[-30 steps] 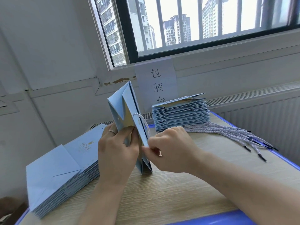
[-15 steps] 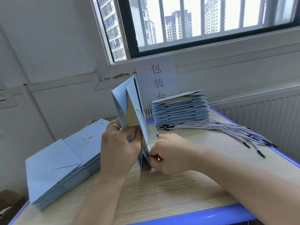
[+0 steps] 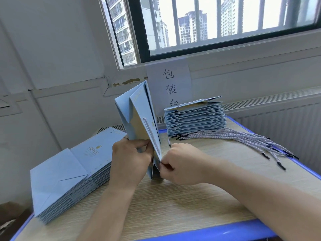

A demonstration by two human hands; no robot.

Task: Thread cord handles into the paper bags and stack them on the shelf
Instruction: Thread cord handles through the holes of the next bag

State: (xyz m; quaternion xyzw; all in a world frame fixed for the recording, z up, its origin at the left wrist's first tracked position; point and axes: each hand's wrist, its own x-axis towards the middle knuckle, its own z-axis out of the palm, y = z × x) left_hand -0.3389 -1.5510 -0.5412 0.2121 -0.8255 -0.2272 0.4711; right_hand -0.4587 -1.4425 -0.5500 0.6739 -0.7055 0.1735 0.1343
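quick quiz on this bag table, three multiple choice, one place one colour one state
1. The loose cords lie: A on the table beside the far stack of bags; B on the floor; C on the window ledge.
2. The table's edge is: A red; B blue; C green.
3. The bag in the left hand is: A flat; B crumpled; C upright.
Key: A, they trail across the wood right of that stack; B, a blue rim borders the wood; C, it stands on its end, fingers gripping it.
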